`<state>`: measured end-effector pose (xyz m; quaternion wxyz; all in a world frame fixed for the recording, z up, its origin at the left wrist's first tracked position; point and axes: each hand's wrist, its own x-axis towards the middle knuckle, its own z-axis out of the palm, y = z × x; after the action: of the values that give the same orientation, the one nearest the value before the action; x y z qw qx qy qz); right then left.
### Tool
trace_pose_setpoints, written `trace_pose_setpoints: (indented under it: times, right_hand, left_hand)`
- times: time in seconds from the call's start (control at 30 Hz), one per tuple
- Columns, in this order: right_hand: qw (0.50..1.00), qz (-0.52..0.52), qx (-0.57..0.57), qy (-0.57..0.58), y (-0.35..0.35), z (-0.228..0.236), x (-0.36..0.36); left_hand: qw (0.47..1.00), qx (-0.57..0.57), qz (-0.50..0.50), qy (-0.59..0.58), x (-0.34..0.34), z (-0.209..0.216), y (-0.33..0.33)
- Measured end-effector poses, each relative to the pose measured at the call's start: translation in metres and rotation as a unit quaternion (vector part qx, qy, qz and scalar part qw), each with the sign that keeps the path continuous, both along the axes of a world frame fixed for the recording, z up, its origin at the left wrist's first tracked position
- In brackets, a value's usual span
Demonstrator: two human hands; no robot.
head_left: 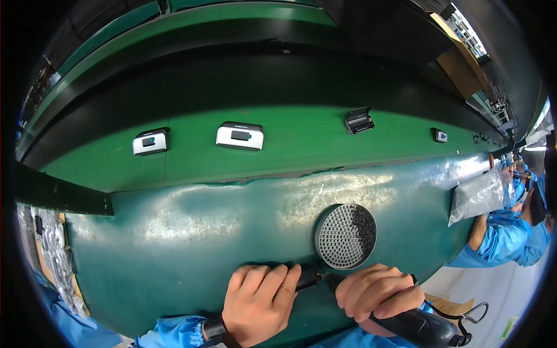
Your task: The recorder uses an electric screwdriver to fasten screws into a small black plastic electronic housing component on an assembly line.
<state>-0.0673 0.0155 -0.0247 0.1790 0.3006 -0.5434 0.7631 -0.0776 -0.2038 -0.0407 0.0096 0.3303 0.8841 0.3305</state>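
My left hand (258,301), a dark watch on its wrist, is closed around a black plastic part (308,279) low over the near side of the table. Most of that part is hidden behind the fingers. In my right hand (380,294) is a black electric screwdriver (426,329), its cord trailing off to the right. The driver's nose points left and meets the black part's right end; whether it touches a screw is too small to tell. Just beyond my hands sits a round grey tray (335,236) full of small holes, with black screws (364,227) heaped along its right side.
Across the far side runs a green conveyor belt (301,142). It carries two white-and-black devices (239,136), an open black casing (360,120) and a smaller device (440,136). A clear plastic bag (478,196) lies at right, near a co-worker's blue sleeve (503,236). Wrapped parts (55,249) sit left.
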Motion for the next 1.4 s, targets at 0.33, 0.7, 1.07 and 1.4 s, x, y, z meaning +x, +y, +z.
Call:
trace_pose_setpoints:
  times: [0.33,0.7,1.07,1.4]
  right_hand:
    - [0.999,-0.036,0.033,0.013,0.001,-0.005,-0.003]
    - [0.997,0.028,0.068,-0.018,0.01,-0.006,0.001]
    - [0.989,0.033,0.14,-0.02,-0.012,0.012,0.006]
    - [0.983,-0.065,-0.092,-0.146,-0.012,0.021,-0.035]
  left_hand:
    - [1.0,-0.011,-0.023,-0.008,-0.004,-0.001,0.004]
    - [1.0,-0.002,-0.013,-0.004,-0.003,0.001,0.005]
    - [1.0,0.021,-0.022,0.002,0.0,-0.005,-0.006]
    - [0.998,0.052,-0.044,-0.002,-0.011,-0.012,-0.021]
